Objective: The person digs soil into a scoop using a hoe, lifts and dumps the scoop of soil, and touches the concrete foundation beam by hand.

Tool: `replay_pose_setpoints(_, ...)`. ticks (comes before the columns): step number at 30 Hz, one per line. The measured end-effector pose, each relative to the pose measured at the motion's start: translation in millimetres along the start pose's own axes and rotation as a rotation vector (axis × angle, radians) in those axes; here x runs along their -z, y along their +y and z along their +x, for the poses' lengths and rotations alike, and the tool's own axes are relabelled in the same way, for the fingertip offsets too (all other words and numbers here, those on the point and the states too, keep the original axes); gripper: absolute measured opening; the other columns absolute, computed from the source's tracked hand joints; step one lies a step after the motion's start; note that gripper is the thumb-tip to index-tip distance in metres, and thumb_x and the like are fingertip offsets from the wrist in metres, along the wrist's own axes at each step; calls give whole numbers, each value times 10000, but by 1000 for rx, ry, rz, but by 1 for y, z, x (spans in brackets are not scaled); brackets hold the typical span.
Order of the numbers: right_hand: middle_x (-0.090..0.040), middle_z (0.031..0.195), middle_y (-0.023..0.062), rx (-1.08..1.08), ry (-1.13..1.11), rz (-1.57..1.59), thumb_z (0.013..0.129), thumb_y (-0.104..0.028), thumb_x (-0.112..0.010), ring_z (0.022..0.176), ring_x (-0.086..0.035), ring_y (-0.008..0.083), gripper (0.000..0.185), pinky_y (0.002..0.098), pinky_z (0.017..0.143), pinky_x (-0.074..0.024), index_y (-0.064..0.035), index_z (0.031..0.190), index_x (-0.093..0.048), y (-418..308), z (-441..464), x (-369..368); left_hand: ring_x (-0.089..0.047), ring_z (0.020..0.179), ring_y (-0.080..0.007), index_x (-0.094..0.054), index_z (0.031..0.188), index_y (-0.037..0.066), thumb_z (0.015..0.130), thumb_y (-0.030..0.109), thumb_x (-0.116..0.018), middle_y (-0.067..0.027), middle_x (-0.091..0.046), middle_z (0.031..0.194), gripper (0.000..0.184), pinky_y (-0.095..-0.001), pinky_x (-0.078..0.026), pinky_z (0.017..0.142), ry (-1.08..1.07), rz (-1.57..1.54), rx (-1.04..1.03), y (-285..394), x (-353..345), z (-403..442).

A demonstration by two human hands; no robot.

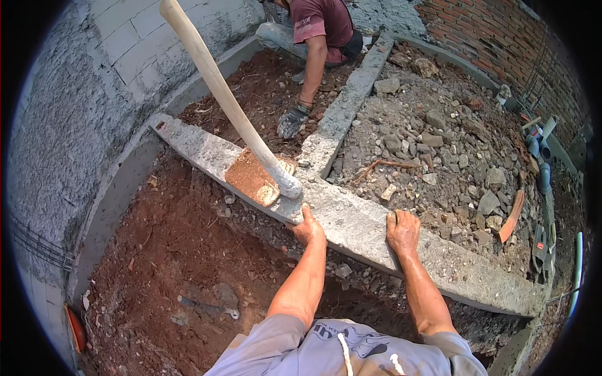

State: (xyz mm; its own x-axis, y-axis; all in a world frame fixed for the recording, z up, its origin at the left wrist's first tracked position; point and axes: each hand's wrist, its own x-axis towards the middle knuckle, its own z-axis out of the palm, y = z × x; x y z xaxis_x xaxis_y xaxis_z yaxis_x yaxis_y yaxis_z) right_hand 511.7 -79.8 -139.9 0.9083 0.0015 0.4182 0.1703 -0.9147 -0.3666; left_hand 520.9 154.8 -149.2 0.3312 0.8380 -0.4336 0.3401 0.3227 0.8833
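A long grey concrete beam (351,219) crosses the view in front of me. My left hand (309,227) is closed on its near edge, thumb on top, the other fingers mostly hidden. Farther right, my right hand (403,233) presses on the beam with its fingers curled over the surface. Just beyond my left hand, a hoe rests on the beam. Its soil-covered blade (252,177) lies flat, and its pale wooden handle (226,94) slants up to the upper left. Neither hand is holding the hoe.
A co-worker (321,31) crouches at the back, one gloved hand (293,122) on the soil. A second beam (351,103) joins mine. Rubble (433,138) fills the right bay; a reddish dirt pit (182,250) lies on my near side. Blue-grey pipes (544,178) stand far right.
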Motion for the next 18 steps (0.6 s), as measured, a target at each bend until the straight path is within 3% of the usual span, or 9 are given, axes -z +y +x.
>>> replay_pose_setpoints(8, -593, 900, 151, -17, -18, 9, 882, -294, -557, 930, -551, 317, 313, 443, 921, -359, -12, 1006, -615, -2, 0, 2, -510, 1160, -354, -343, 1361, -48, 791, 462, -678, -227, -513, 1275, 835, -426, -425, 962, -36, 57, 111, -4, 0, 8)
replay_pose_setpoints(14, -599, 911, 153, -37, -32, 0, 882, -301, -554, 936, -554, 315, 328, 442, 921, -359, -5, 1009, -617, -3, 1, 3, -519, 1152, -346, -337, 1359, -52, 777, 466, -693, -232, -513, 1276, 856, -417, -423, 960, -19, -57, -51, -6, 0, 3)
replay_pose_setpoints(18, -599, 910, 158, -40, -30, -4, 881, -302, -555, 938, -555, 317, 322, 443, 922, -358, -9, 995, -618, -5, 1, 5, -543, 1115, -351, -423, 1291, -77, 767, 473, -703, -237, -534, 1248, 810, -416, -435, 939, 6, -2, -5, -1, 1, -2)
